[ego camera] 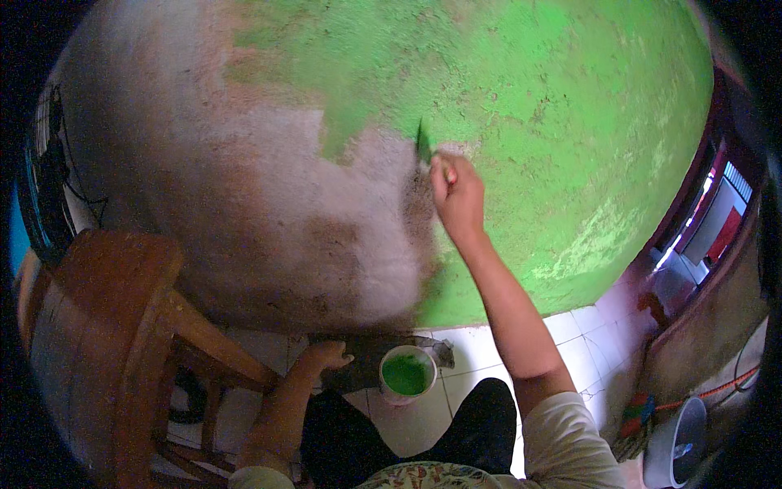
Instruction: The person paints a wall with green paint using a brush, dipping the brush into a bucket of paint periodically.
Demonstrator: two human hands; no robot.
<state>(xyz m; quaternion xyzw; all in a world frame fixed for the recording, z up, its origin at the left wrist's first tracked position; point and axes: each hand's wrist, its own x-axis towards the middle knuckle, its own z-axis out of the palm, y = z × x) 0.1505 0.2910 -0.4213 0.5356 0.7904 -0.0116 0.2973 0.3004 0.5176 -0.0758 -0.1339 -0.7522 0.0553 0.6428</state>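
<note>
My right hand (pixel 459 194) grips a paintbrush (pixel 424 143) with green-covered bristles against a rough plaster wall (pixel 269 195). A reddish spot, perhaps the handle's end, shows at the thumb. Bright green paint (pixel 550 147) covers the wall's right side and upper middle; the lower left is bare, greyish and brown-stained. My left hand (pixel 330 356) is low by my left knee, its fingers curled with nothing visible in them. Between my knees and the wall, a white bucket (pixel 400 397) on the floor holds green paint (pixel 404 374).
A wooden chair (pixel 116 263) stands close on my left. Dark sheet-like material (pixel 360 373) lies on the white tiles (pixel 409 422) under the bucket. At lower right are a grey bucket (pixel 657 440) and an orange cord (pixel 702 391). A doorway (pixel 715 220) opens at far right.
</note>
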